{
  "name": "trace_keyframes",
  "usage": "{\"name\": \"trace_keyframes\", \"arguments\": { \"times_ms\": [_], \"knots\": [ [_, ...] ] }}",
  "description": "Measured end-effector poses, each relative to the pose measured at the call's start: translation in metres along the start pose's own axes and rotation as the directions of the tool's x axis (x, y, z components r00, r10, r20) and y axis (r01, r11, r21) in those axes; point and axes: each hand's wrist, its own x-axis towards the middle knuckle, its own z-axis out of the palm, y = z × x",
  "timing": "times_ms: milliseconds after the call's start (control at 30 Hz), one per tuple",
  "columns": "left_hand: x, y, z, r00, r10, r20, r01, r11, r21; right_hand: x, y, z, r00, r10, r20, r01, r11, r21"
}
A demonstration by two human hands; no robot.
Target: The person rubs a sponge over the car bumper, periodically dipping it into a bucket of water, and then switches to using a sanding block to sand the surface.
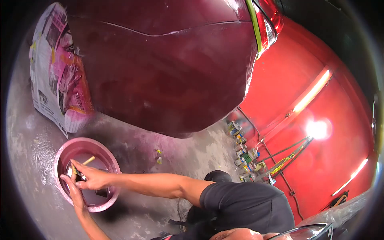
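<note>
My right hand (95, 178) reaches over a pink tub (114, 160), its fingers closed around something small. Just below it in the head view, my left hand (76, 193) is held close, fingers fairly straight against the same spot. Between the two hands shows a small piece with pale and dark parts (71, 172); its kind is too small to tell. A pale yellow stick (89, 160) leans in the tub beside my right fingers. Liquid covers the tub's bottom, and a dark object (101, 193) lies in it under my right wrist.
A dark red car panel (168, 76) hangs above the tub, with pink-stained masking paper (48, 76) at its left edge. Several cans and bottles (244, 158) stand along a glossy red surface (316, 80). A bright lamp (317, 129) and cables (280, 162) are at right. Grey concrete floor (136, 220) surrounds the tub.
</note>
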Motion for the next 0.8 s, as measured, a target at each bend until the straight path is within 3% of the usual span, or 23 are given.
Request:
{"name": "trace_keyframes", "arguments": {
  "times_ms": [33,133,200,267,300,333,367,400,467,500,533,600,633,667,733,800],
  "knots": [
    [0.002,-0.001,-0.004,0.998,0.011,0.058,-0.012,1.000,0.026,0.005,0.013,0.010,0.995,-0.073,-0.068,0.069,0.995,-0.071],
    [0.009,-0.002,-0.011,0.994,-0.032,0.108,0.031,0.999,0.014,0.021,0.017,0.008,0.994,-0.066,-0.092,0.052,0.988,-0.145],
    [0.000,0.010,0.010,0.999,-0.025,0.033,0.022,0.996,0.088,0.026,0.015,-0.004,0.994,-0.080,-0.073,0.061,0.970,-0.234],
    [0.003,-0.004,0.009,0.997,0.010,0.082,-0.029,0.972,0.234,0.032,0.016,-0.017,0.999,0.006,-0.044,-0.014,0.980,-0.200],
    [-0.009,0.021,0.031,0.999,-0.047,0.025,0.025,0.833,0.553,0.031,0.013,-0.021,0.999,-0.007,-0.040,-0.001,0.979,-0.205],
    [0.008,-0.014,0.011,0.954,0.273,0.123,-0.261,0.556,0.789,0.027,0.012,-0.023,0.977,-0.202,-0.071,0.142,0.859,-0.491],
    [-0.003,0.004,0.025,0.959,0.252,0.127,-0.257,0.594,0.762,0.024,0.009,-0.025,0.921,-0.388,-0.046,0.233,0.641,-0.731],
    [-0.014,0.022,0.040,0.964,0.229,0.135,-0.252,0.630,0.735,0.025,0.009,-0.025,0.918,-0.395,-0.046,0.237,0.637,-0.734],
    [-0.014,0.018,0.037,0.951,0.291,0.104,-0.257,0.560,0.788,0.024,0.013,-0.021,0.954,-0.295,0.056,0.186,0.433,-0.882],
    [-0.016,0.014,0.035,0.935,0.347,0.073,-0.247,0.491,0.835,0.028,0.036,-0.016,0.952,-0.296,0.080,0.200,0.402,-0.893],
    [-0.014,0.011,0.035,0.933,0.350,0.079,-0.254,0.489,0.835,0.030,0.060,-0.009,0.951,-0.300,0.076,0.197,0.398,-0.896],
    [-0.009,0.003,0.034,0.871,0.476,0.124,-0.290,0.293,0.911,0.033,0.094,0.003,0.997,-0.066,0.046,0.074,0.520,-0.851],
    [-0.007,0.001,0.030,0.901,0.432,0.040,-0.202,0.337,0.920,0.028,0.094,0.004,0.997,-0.073,0.040,0.072,0.517,-0.853],
    [-0.006,0.001,0.030,0.897,0.440,0.046,-0.210,0.331,0.920,0.021,0.090,0.004,0.992,0.000,0.122,0.108,0.473,-0.875],
    [-0.008,0.004,0.030,0.906,0.424,-0.007,-0.238,0.522,0.819,0.020,0.098,0.011,0.976,0.066,0.208,0.161,0.424,-0.891],
    [-0.005,-0.001,0.028,0.868,0.496,0.009,-0.300,0.510,0.806,0.025,0.118,0.017,0.950,0.231,0.209,0.042,0.569,-0.821]
  ]
}}
